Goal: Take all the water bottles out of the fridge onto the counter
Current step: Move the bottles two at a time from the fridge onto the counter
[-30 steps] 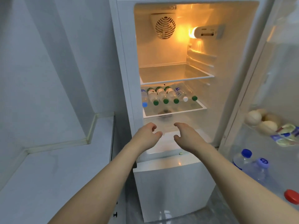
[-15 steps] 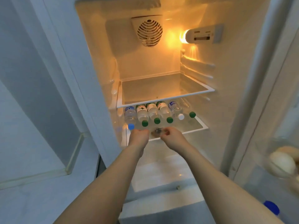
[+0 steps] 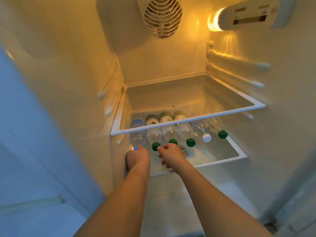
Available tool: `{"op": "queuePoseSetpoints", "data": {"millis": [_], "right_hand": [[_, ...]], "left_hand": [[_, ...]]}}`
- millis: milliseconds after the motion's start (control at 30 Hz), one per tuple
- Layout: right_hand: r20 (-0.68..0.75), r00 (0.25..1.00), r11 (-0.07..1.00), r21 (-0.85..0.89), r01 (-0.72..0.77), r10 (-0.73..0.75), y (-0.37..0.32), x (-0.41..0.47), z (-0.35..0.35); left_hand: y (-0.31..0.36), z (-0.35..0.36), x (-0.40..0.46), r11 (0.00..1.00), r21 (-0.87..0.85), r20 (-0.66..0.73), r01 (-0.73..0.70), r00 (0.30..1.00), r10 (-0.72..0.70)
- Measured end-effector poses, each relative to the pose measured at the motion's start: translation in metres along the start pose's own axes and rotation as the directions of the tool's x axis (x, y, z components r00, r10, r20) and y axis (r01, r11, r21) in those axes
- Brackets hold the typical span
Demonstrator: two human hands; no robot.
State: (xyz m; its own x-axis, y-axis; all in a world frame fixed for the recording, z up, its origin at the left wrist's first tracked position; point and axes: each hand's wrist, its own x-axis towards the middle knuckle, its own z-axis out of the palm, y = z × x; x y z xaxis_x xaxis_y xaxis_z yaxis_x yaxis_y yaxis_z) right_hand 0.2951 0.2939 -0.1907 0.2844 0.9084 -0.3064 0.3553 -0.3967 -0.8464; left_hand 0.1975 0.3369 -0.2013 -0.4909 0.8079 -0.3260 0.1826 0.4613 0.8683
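- The bench [image 3: 34, 218] is seen only as a pale strip at the lower left, outside the fridge; no bottle is seen on that strip, so the task is judged to be at its first pickup.
- Since half a second ago both hands have been carried forward from the front rim of the lower shelf [image 3: 222, 161] to the bottle caps, and the view has been brought closer into the compartment.
- The left hand [image 3: 138, 159] is now set at the blue cap of the leftmost bottle [image 3: 137, 137]; its fingers are curled downward, but whether the cap is actually pinched cannot be told, since the fingertips are hidden behind the hand.
- The right hand [image 3: 171, 155] is laid at the green cap of the second bottle [image 3: 153, 134], with one fingertip touching the cap and the other fingers loosely bent; nothing is yet held by it.
- Six bottles are laid side by side on the lower shelf, caps toward the front: beyond the first two, two more green-capped ones [image 3: 183, 131], a white-capped one [image 3: 201, 128] and a last green-capped one [image 3: 218, 126] at the right.
- The left fridge wall [image 3: 77, 100] lies just beside the leftmost bottle, so little sideways room is left there; open shelf is offered in front of the caps at the right.
- The white rim of the upper shelf [image 3: 188, 119] hangs close above the bottle bodies, so a straight pull forward is judged safer than a lift.
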Motion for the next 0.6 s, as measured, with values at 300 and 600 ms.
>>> {"op": "queuePoseSetpoints", "data": {"millis": [300, 600], "right_hand": [[0.008, 1.000, 0.993, -0.115, -0.001, 0.002, -0.009, 0.021, 0.015], [-0.041, 0.999, 0.996, 0.091, 0.002, 0.002, 0.002, 0.002, 0.016]], "left_hand": [[-0.007, 0.002, 0.007, 0.997, 0.059, -0.021, -0.042, 0.999, 0.043], [-0.009, -0.007, 0.003, 0.970, 0.214, 0.069, -0.118, 0.992, 0.105]]}}
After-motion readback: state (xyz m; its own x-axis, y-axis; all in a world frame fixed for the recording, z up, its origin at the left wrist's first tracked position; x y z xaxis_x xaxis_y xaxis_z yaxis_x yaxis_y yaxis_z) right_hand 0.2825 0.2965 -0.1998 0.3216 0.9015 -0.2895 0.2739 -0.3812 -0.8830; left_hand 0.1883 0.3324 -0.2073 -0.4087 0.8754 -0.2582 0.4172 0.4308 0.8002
